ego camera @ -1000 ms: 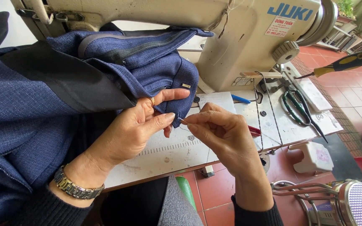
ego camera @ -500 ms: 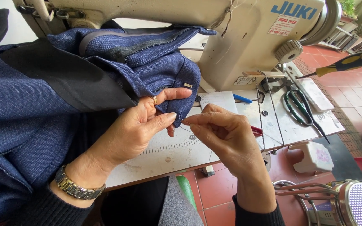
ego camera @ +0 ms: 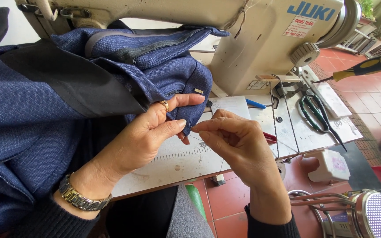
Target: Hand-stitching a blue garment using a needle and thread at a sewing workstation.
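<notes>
- Right hand (ego camera: 239,145), lower centre: thumb & forefinger pinched shut on a fine item at the cloth edge, likely needle or thread; too small to confirm.
- Left hand (ego camera: 151,132), centre-left: fingers closed, gripping corner of blue jacket (ego camera: 67,101).
- Step, as judged: hand-finishing at that corner. Next move needs a steady pull, cloth kept taut.
- Beyond, upper frame: sewing machine (ego camera: 252,39); scissors (ego camera: 316,114) at right on table (ego camera: 177,163).

View: you have one head camera only, nothing shared with another.
Position: above and behind your left hand (ego camera: 148,132) and right hand (ego camera: 234,143).
Facing: down and forward, the counter (ego camera: 177,163) just beyond your fingers.
Distance: close.
</notes>
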